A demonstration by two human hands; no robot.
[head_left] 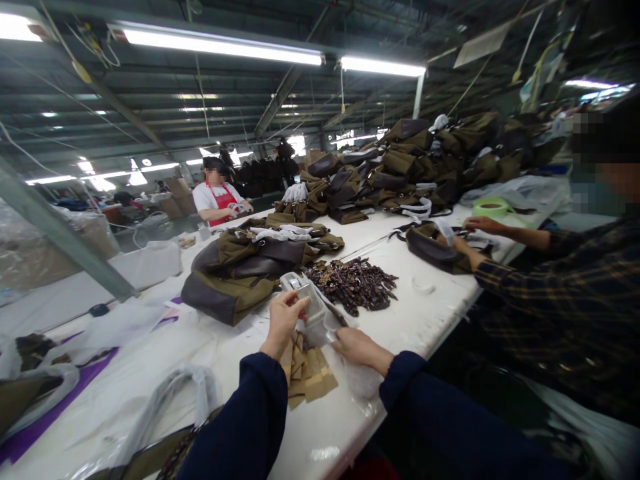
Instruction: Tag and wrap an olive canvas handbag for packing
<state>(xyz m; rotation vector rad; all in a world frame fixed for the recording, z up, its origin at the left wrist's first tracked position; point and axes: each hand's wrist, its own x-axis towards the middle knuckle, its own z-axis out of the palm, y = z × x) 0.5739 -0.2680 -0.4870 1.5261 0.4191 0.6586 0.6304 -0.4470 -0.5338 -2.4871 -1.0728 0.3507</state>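
My left hand is closed in a pinch beside a pale tape dispenser; whatever is between its fingertips is too small to make out. Closed too, my right hand pinches the edge of a whitish plastic wrap, near the end of a dark strap. Brown paper pieces lie on the table between my wrists. Just beyond the dispenser is a heap of dark beaded tassels. Olive and brown handbags with white-wrapped handles are piled to the left of it.
A long white table runs ahead. At its right edge a co-worker in a plaid sleeve handles a bag near a green tape roll. A large bag pile stands behind. Another bag is at front left.
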